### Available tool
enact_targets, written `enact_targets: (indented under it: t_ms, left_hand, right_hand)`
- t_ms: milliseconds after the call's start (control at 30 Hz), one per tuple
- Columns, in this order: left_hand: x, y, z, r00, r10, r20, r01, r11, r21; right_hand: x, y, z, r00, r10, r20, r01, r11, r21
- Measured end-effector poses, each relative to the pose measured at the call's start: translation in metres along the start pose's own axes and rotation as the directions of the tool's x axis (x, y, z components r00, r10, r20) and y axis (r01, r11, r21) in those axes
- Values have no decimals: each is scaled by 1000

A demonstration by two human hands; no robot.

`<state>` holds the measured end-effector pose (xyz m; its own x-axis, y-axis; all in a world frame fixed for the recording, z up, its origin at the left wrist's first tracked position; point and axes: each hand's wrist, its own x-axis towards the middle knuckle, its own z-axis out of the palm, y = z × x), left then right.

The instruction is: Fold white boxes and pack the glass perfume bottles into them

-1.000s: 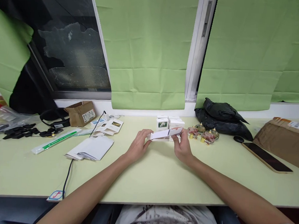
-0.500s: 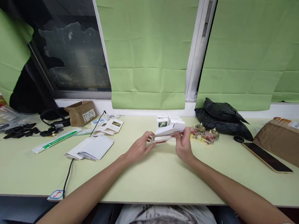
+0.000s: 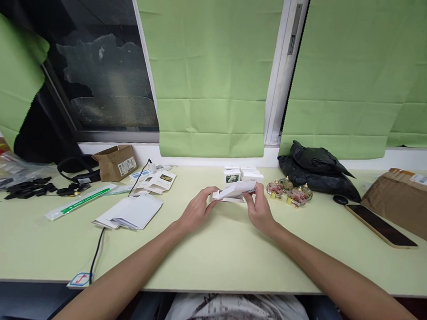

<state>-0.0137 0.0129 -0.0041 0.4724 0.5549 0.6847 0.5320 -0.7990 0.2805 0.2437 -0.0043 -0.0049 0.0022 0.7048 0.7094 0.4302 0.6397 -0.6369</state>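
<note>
A small white cardboard box (image 3: 233,191), partly folded with its flaps up, is between my two hands above the table. My left hand (image 3: 197,208) pinches its left end between thumb and fingers. At the right end, my right hand (image 3: 262,211) grips the raised panel, with the thumb on the near side. Just behind the box stand several small white boxes (image 3: 251,174), one with a plant picture on its front. Right of my right hand lie several round glass ornaments (image 3: 297,195) with gold caps and pinkish contents.
To the left lie flat white cardboard blanks (image 3: 135,211), printed ones (image 3: 162,180), an opened brown carton (image 3: 116,163), a green-and-white packet (image 3: 80,201) and a black cable (image 3: 97,254). On the right are a black plastic bag (image 3: 316,170), a phone (image 3: 382,225) and a brown parcel (image 3: 404,203).
The white box has come down slightly, and its raised panel sits lower and further left. Both hands have shifted a little while keeping hold of it.
</note>
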Motion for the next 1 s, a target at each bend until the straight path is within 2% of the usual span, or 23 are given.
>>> enact_targets:
  t_ms: [300,467,767,1000]
  left_hand:
    - [1,-4,4,996,72,-46,-70,997,35]
    - [2,-2,0,988,151,-16,-149,985,84]
    - [3,0,-3,986,164,9,-164,982,91]
    - [3,-3,-6,980,189,62,-197,969,146]
  right_hand:
    - [-1,-1,4,997,-16,-72,14,1000,-24]
    - [-1,0,3,998,-17,-61,14,999,-35]
    - [-2,1,4,998,-18,-66,16,999,-33]
    - [-3,0,2,995,-90,-37,87,994,-66]
